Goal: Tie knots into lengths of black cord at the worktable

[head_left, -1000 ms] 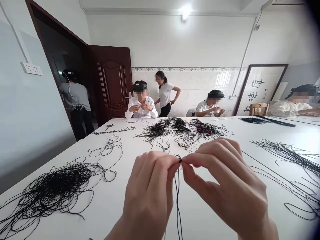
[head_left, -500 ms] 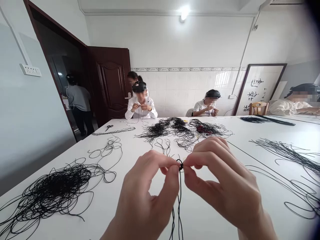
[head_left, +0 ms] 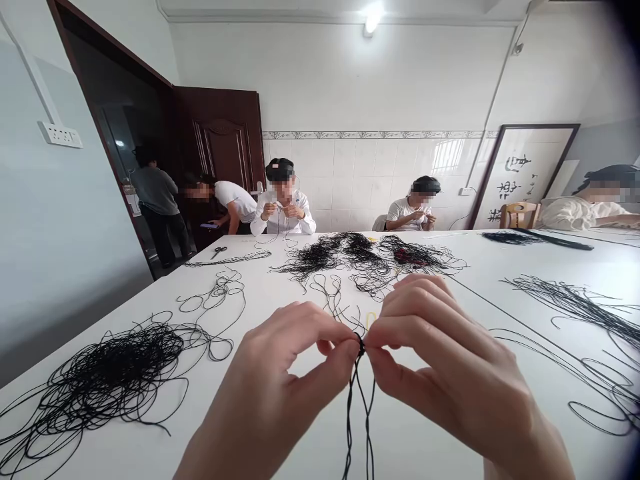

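We hold a small knot (head_left: 361,345) of black cord between our two hands, just above the near part of the white table (head_left: 280,293). Our left hand (head_left: 280,373) pinches it from one side with thumb and forefinger, and our right hand (head_left: 450,373) pinches it from the other side; the fingertips almost touch. The loose strands (head_left: 367,413) hang down from the knot.

In our judgement the pinch should be firm and very close to the knot, and the hanging strands should lie apart so that they do not twist together.

On the table, a big heap of cord (head_left: 115,373) lies at the left, another heap (head_left: 360,257) in the middle, and scissors (head_left: 218,252) at the far left side. Across from us, a person in white (head_left: 283,210) sits and also handles cord. Behind them is a dark brown door (head_left: 223,153), which stands open, and at the right a framed writing (head_left: 520,177) leans on the wall.
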Demonstrator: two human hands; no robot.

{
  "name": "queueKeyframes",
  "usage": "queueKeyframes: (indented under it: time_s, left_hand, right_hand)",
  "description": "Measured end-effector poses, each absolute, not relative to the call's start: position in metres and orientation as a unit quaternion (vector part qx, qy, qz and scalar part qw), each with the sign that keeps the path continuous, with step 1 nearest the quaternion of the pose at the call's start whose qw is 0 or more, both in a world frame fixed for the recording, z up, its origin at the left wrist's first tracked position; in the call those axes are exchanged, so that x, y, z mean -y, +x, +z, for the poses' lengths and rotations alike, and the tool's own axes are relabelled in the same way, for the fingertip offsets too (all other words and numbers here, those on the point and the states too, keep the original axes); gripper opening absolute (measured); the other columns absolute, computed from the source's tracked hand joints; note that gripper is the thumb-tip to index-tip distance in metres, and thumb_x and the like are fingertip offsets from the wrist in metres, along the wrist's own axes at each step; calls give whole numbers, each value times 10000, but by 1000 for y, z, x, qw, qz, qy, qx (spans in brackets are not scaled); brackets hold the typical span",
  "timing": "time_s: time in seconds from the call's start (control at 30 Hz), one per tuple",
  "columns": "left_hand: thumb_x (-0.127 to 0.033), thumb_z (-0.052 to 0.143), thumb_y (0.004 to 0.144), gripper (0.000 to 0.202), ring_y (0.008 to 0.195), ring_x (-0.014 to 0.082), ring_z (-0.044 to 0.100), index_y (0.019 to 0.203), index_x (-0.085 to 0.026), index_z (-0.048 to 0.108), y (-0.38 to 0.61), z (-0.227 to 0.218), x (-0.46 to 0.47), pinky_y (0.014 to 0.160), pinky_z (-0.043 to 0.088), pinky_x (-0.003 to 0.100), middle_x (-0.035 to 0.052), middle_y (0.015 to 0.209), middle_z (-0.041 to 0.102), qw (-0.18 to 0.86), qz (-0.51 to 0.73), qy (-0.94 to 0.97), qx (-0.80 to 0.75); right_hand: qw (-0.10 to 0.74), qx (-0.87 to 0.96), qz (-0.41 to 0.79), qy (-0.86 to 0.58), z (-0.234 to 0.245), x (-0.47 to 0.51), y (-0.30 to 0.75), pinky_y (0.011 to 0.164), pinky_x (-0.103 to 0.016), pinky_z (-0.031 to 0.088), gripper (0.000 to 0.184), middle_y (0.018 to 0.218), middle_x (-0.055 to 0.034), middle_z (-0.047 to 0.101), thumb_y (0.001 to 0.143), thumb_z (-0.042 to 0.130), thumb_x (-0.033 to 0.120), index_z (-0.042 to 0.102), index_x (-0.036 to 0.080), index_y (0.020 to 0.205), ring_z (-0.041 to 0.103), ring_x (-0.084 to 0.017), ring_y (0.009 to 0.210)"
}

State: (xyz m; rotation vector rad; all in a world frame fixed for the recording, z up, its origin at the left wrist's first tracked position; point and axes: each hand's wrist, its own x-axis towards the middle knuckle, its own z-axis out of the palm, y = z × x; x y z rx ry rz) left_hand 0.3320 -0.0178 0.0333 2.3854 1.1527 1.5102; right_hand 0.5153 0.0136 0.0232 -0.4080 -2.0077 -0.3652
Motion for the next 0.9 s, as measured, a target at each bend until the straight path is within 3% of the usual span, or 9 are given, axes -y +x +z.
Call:
queueKeyframes:
  time_s: [0.2,0.33,0.47,0.7,0.9]
  left_hand:
    - [-50,587,831,222,588,69,567,729,-247,592,335,34,16,582,489,138,-83,664,613,53,497,781,-373]
    - [-31,552,778,241,550,62,541,687,-251,592,338,35,18,454,436,109,-89,634,603,135,511,759,-380]
    - [-39,518,747,234,571,73,559,664,-246,590,340,33,18,457,438,132,-86,618,592,184,526,740,-376]
    - [-38,519,859,209,608,120,497,709,-184,524,342,26,15,593,428,277,-32,630,550,-130,501,774,-363]
    - [-47,505,904,205,631,125,470,746,-175,533,341,24,11,622,407,292,-26,661,543,-169,472,796,-338]
  right_hand:
    - [502,834,-150,-175,25,-11,517,707,-331,458,198,733,8,482,862,587,-9,530,180,848,454,-121,707]
    - [513,834,-122,-159,23,-8,516,709,-331,460,218,739,4,503,849,570,-30,511,181,842,457,-121,714]
    - [525,829,-115,-154,23,-9,513,712,-339,462,234,730,2,508,826,563,-43,498,182,827,465,-126,706]
    - [477,838,-202,-171,26,-14,518,776,-383,457,169,762,-22,583,850,633,-9,571,148,857,535,-145,744]
    - [456,851,-198,-171,26,-16,519,750,-371,457,156,757,-12,553,873,606,3,565,152,856,515,-136,726]
